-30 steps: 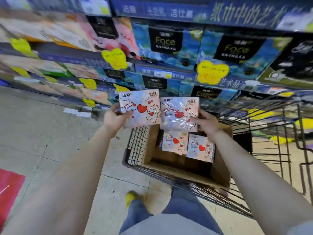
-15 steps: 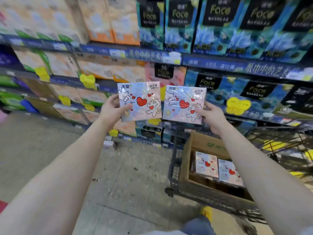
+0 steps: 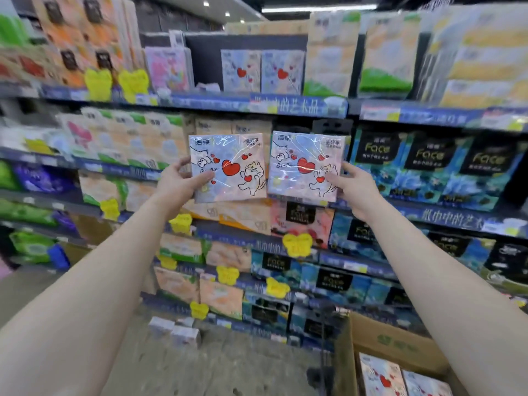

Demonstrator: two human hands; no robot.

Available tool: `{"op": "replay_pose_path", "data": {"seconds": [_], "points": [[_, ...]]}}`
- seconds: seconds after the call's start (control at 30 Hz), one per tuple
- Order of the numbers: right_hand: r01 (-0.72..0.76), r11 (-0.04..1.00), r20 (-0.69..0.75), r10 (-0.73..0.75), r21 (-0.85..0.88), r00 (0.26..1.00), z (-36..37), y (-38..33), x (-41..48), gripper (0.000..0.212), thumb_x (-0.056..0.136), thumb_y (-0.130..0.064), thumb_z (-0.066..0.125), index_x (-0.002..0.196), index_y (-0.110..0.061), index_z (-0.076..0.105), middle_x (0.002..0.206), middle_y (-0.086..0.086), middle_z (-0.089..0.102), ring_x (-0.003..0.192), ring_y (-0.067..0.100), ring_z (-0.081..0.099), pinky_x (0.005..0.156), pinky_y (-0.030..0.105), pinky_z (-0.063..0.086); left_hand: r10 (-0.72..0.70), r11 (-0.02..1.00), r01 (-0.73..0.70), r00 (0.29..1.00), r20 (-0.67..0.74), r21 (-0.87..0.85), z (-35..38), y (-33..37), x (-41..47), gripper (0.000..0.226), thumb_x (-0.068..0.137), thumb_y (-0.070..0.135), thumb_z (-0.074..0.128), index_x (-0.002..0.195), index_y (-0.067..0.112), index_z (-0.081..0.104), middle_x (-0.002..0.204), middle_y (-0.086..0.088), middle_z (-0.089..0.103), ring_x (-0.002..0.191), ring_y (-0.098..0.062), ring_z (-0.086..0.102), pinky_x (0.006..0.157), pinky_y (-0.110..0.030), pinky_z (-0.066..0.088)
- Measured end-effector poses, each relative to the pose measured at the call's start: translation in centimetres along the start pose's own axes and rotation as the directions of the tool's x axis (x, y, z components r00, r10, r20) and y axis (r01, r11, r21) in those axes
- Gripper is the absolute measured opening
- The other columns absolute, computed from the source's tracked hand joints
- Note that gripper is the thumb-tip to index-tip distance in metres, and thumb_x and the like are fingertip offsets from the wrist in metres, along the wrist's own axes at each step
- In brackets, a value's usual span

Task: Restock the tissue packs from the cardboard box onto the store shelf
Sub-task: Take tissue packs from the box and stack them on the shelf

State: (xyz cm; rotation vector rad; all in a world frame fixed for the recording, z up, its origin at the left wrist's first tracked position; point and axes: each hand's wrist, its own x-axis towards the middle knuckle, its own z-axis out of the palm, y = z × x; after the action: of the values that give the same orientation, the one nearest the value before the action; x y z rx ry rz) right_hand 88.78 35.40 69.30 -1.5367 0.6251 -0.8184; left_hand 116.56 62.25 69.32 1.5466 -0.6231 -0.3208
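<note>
Gripping one tissue pack (image 3: 230,168) per hand (image 3: 180,181), more packs (image 3: 381,377) fill the cardboard box (image 3: 397,342).

Bright, even store light from ceiling fixtures (image 3: 318,8) up top; no hard shadows. Glare streaks on plastic wrap of both tissue packs (image 3: 307,164). Heavy motion blur on shelves (image 3: 297,105), esp. left and right edges; shelf text smeared. Wide-angle bends forearms and shelf lines at the corners.

Both tissue packs (image 3: 230,167) lifted from box to shelf height
</note>
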Motion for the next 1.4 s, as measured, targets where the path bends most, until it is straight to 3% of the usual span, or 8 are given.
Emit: {"op": "replay_pose_path", "data": {"seconds": [0.13, 0.23, 0.43, 0.63, 0.83, 0.93, 1.1, 1.4], "points": [[0.059, 0.998, -0.02, -0.059, -0.009, 0.998, 2.3, -2.7, 3.6, 0.045, 0.093, -0.011, 0.074, 0.136, -0.021, 0.064, 0.114, 0.003, 0.078, 0.106, 0.023, 0.074, 0.096, 0.043, 0.058, 0.036, 0.999, -0.035, 0.999, 0.014, -0.015, -1.7, 2.5, 3.9, 0.078, 0.081, 0.027, 0.088, 0.147, 0.021, 0.047, 0.115, -0.009, 0.075, 0.095, -0.024, 0.075, 0.073, -0.041, 0.06], [0.094, 0.995, -0.031, -0.094, 0.01, 0.995, 3.9, -4.3, 6.7, 0.046, 0.095, -0.007, 0.07, 0.139, -0.014, 0.062, 0.115, 0.008, 0.076, 0.094, 0.021, 0.075, 0.067, 0.024, 0.058, 0.076, 0.997, -0.075, 0.996, 0.037, -0.021, -2.3, 4.0, 6.6, 0.073, 0.083, 0.026, 0.086, 0.144, 0.022, 0.046, 0.109, -0.005, 0.074, 0.087, -0.02, 0.076, 0.073, -0.041, 0.06], [0.186, 0.982, -0.034, -0.185, 0.028, 0.982, 6.3, -8.2, 14.4, 0.04, 0.094, -0.002, 0.069, 0.132, -0.014, 0.066, 0.119, 0.011, 0.075, 0.097, 0.023, 0.075, 0.086, 0.036, 0.061, 0.152, 0.988, -0.151, 0.988, 0.042, -0.02, -2.8, 6.2, 15.0, 0.069, 0.084, 0.021, 0.086, 0.142, 0.018, 0.051, 0.109, -0.007, 0.077, 0.089, -0.02, 0.079, 0.066, -0.032, 0.06], [0.292, 0.956, -0.024, -0.291, 0.034, 0.956, 8.9, -14.1, 22.8, 0.049, 0.096, -0.003, 0.068, 0.138, -0.023, 0.053, 0.105, 0.006, 0.076, 0.076, 0.011, 0.075, 0.059, 0.021, 0.058, 0.262, 0.965, -0.262, 0.965, 0.014, 0.011, -3.7, 10.0, 24.9, 0.062, 0.081, 0.027, 0.088, 0.133, 0.024, 0.055, 0.112, -0.008, 0.075, 0.098, -0.025, 0.075, 0.082, -0.043, 0.06], [0.323, 0.942, -0.079, -0.33, -0.089, 0.941, 12.2, -17.1, 31.0, 0.07, 0.081, -0.024, 0.083, 0.145, -0.017, 0.056, 0.129, 0.005, 0.071, 0.108, 0.023, 0.072, 0.092, 0.042, 0.061, 0.301, 0.952, -0.302, 0.953, -0.024, -0.054, -4.7, 11.9, 32.2, 0.061, 0.087, 0.018, 0.082, 0.14, 0.018, 0.052, 0.097, 0.001, 0.078, 0.074, -0.009, 0.076, 0.064, -0.031, 0.061], [0.289, 0.948, -0.073, -0.3, -0.13, 0.951, 14.7, -17.2, 34.2, 0.036, 0.089, -0.012, 0.078, 0.122, -0.019, 0.066, 0.112, 0.005, 0.075, 0.097, 0.026, 0.075, 0.089, 0.051, 0.061, 0.308, 0.948, -0.309, 0.951, -0.022, -0.079, -5.4, 12.2, 35.0, 0.058, 0.085, 0.019, 0.084, 0.135, 0.021, 0.054, 0.097, 0.0, 0.08, 0.082, -0.015, 0.077, 0.074, -0.039, 0.063], [0.205, 0.93, -0.122, -0.251, -0.304, 0.96, 19.4, -15.4, 38.7, 0.026, 0.09, -0.015, 0.076, 0.106, -0.032, 0.064, 0.104, 0.006, 0.075, 0.093, 0.029, 0.075, 0.087, 0.05, 0.062, 0.333, 0.94, -0.331, 0.943, 0.001, -0.083, -6.3, 12.2, 39.1, 0.057, 0.085, 0.023, 0.084, 0.133, 0.025, 0.053, 0.092, -0.001, 0.081, 0.072, -0.013, 0.077, 0.052, -0.03, 0.058], [0.057, 0.85, -0.219, -0.199, -0.523, 0.955, 25.1, -13.3, 44.4, 0.051, 0.092, -0.028, 0.075, 0.139, -0.018, 0.06, 0.124, 0.009, 0.071, 0.109, 0.03, 0.068, 0.096, 0.046, 0.057, 0.397, 0.916, -0.389, 0.913, 0.09, -0.094, -9.5, 12.4, 47.2, 0.063, 0.079, 0.03, 0.089, 0.133, 0.027, 0.057, 0.107, -0.006, 0.079, 0.096, -0.026, 0.078, 0.089, -0.054, 0.061]]}}
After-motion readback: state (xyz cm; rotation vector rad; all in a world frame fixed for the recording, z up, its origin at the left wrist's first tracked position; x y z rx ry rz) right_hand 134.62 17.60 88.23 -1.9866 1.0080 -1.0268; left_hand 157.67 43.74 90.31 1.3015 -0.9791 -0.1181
